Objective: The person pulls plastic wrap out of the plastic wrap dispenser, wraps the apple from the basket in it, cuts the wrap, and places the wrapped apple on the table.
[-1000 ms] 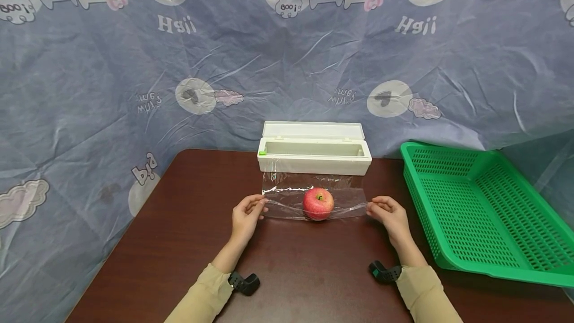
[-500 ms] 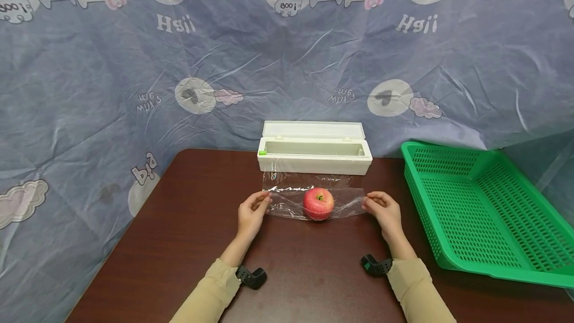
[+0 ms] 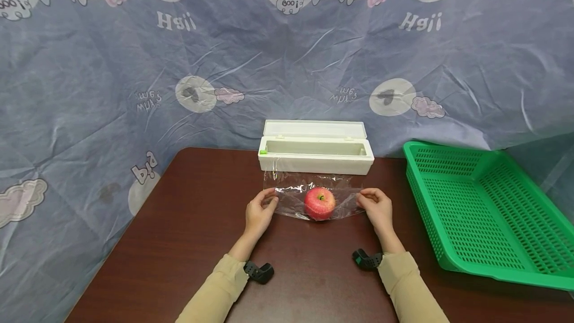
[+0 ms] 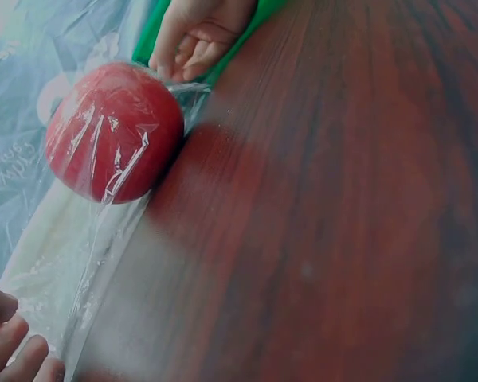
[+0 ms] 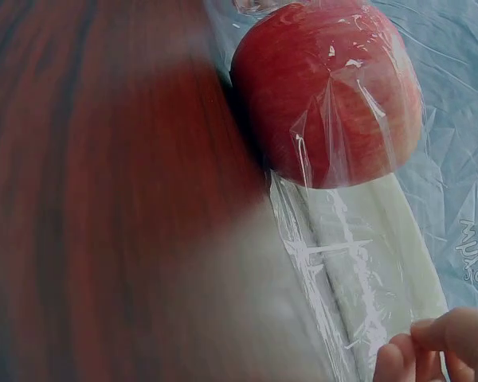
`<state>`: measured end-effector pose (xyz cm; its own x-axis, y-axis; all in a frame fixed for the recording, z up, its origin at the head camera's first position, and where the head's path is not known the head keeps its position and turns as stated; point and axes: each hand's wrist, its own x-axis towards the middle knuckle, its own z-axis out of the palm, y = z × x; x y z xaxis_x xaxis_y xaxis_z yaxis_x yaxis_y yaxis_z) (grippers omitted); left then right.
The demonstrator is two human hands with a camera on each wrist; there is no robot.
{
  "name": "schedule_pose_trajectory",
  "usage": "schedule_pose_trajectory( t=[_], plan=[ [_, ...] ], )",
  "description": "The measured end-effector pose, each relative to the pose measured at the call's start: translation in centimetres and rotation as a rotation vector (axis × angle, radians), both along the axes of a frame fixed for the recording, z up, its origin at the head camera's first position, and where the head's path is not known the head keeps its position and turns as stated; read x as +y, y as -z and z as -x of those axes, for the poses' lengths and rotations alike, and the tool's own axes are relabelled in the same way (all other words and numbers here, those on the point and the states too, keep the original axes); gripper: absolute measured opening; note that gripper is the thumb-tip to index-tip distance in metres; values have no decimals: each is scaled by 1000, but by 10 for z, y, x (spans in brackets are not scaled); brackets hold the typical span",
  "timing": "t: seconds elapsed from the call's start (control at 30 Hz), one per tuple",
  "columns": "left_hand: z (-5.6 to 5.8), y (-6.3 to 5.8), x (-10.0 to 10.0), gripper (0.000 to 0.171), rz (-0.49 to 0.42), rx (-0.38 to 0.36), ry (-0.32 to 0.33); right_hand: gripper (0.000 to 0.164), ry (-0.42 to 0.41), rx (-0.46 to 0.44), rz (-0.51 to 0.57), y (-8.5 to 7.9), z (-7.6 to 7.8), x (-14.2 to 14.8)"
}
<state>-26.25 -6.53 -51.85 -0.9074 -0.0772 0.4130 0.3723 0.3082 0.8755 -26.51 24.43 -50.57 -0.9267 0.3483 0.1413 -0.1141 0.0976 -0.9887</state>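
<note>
A red apple (image 3: 320, 204) sits on the dark wooden table with clear cling film (image 3: 292, 202) drawn over its near side. The film runs back to a long white dispenser box (image 3: 316, 164), whose lid stands up. At the film's left edge my left hand (image 3: 260, 213) pinches it between thumb and fingers. My right hand (image 3: 377, 209) pinches the right edge the same way. In the right wrist view the film clings to the apple (image 5: 327, 95) in creases. The left wrist view has the apple (image 4: 115, 131) between both hands, film stretched toward the left fingers (image 4: 12, 342).
A green plastic basket (image 3: 498, 273) stands at the right of the table. Behind the table hangs a blue patterned cloth (image 3: 287, 64). A small green slider (image 3: 263, 152) is on the dispenser's left front edge.
Both hands have moved inward toward the apple and slightly away from me, bringing the film's side edges closer together. The apple and the dispenser stay in place.
</note>
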Motion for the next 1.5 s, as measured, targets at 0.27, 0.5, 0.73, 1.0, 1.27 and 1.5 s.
schedule_pose_trajectory(
  t=[0.27, 0.5, 0.73, 1.0, 1.27, 1.5],
  plan=[
    [4, 2, 2, 31, 62, -20, 3, 17, 2, -29, -193, 2, 2, -3],
    [4, 2, 0, 39, 105, -25, 16, 20, -19, 3, -206, 3, 2, -3],
    [3, 4, -1, 46, 96, -56, -9, 26, -44, 30, -30, 3, 2, -1],
    [2, 4, -1, 35, 49, -6, -18, 30, -41, -76, 46, -2, 2, -1],
    [-2, 4, -2, 22, 42, 134, -31, 25, 13, -2, -101, -27, -21, -13],
    [-6, 3, 7, 19, 142, 344, -39, 21, 45, 178, -269, -26, -32, -23]
  ],
)
